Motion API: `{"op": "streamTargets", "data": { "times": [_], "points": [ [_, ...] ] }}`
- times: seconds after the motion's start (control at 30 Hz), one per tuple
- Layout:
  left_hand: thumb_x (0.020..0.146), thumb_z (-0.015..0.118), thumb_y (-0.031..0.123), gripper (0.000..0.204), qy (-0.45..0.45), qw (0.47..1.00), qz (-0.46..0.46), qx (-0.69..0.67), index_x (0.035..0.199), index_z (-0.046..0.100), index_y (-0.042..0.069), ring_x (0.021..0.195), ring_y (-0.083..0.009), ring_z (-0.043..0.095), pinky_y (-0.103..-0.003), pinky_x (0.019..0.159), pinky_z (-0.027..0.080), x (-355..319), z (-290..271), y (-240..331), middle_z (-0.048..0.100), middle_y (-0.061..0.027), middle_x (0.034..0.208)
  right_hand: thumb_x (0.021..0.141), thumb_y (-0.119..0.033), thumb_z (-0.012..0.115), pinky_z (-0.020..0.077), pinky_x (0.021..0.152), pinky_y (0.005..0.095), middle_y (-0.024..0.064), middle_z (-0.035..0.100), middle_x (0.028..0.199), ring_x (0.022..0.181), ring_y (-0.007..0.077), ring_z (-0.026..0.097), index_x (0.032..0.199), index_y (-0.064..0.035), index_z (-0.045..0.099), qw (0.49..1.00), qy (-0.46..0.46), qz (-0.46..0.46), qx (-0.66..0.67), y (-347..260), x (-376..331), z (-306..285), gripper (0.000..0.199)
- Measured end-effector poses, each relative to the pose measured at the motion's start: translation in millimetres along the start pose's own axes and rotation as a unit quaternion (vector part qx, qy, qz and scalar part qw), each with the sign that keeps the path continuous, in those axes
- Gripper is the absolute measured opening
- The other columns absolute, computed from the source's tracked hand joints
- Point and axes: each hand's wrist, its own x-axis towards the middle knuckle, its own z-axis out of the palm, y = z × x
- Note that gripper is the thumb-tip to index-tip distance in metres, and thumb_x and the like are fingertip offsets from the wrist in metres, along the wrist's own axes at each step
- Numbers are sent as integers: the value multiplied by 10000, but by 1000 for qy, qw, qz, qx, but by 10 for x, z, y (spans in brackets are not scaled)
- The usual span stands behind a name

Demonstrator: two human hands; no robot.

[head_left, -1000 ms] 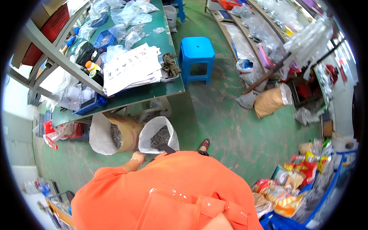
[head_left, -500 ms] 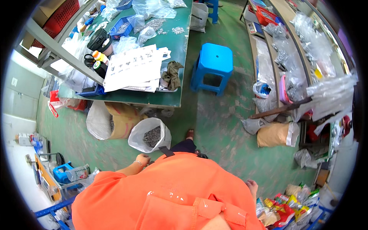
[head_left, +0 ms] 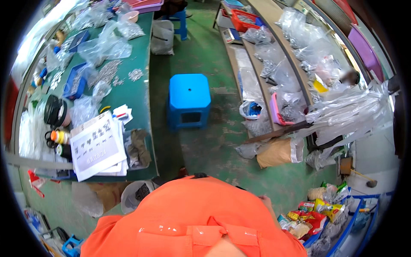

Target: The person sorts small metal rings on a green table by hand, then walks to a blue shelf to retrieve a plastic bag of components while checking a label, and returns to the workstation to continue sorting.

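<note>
Beside the right edge of my orange shirt (head_left: 192,201), part of my right hand (head_left: 266,200) shows, hanging low over the green floor. Its fingers are mostly hidden and I see nothing held in it. Behind the shirt, my left hand is out of sight. A blue plastic stool (head_left: 189,92) stands ahead of me. To its left is a green-topped table (head_left: 141,64) bearing small grey metal parts (head_left: 110,71), clear plastic bags (head_left: 113,45) and printed sheets (head_left: 97,147). An open white sack (head_left: 128,199) of grey pieces sits by the table's near end.
On the right, slanting shelves (head_left: 295,73) hold bagged parts, a red basket (head_left: 246,20) and a pink tray (head_left: 276,109). A brown paper sack (head_left: 279,153) lies on the floor below. Colourful snack packets (head_left: 314,214) fill a blue-framed rack at the lower right.
I have moved forward, so the stool, table and sacks sit lower or nearer in view. My left hand, visible before beside the white sack, has gone out of sight.
</note>
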Motion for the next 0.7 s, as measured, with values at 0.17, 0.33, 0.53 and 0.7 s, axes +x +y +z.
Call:
{"op": "streamTargets", "data": {
  "times": [0.17,0.33,0.53,0.7],
  "points": [
    [791,714,160,281,8,998,32,-58,1033,676,21,794,-230,686,-362,699,545,138,20,662,707,-123,898,882,-125,611,516,600,333,97,707,932,750,196,674,1157,-33,621,997,-34,17,-70,-657,436,-54,289],
    [789,721,167,269,18,997,36,-63,1013,679,24,794,-222,682,-359,704,544,226,203,1084,705,-120,885,891,-134,603,509,563,344,76,697,894,714,199,664,1055,-43,645,995,-65,37,70,-1011,1685,-121,193],
    [786,729,174,256,31,999,-1,-17,989,683,26,794,-212,677,-355,709,541,406,662,1544,702,-116,870,937,-181,583,509,559,323,73,697,890,696,162,657,1062,-71,624,993,-96,-57,27,-2728,3009,-315,172],
    [784,737,180,246,36,998,-45,13,970,686,28,794,-203,673,-353,714,539,437,909,1935,700,-112,858,902,-128,592,473,516,287,82,681,787,610,153,625,924,-42,649,972,-151,-179,-21,-4119,3576,-285,106]
  ]
}}
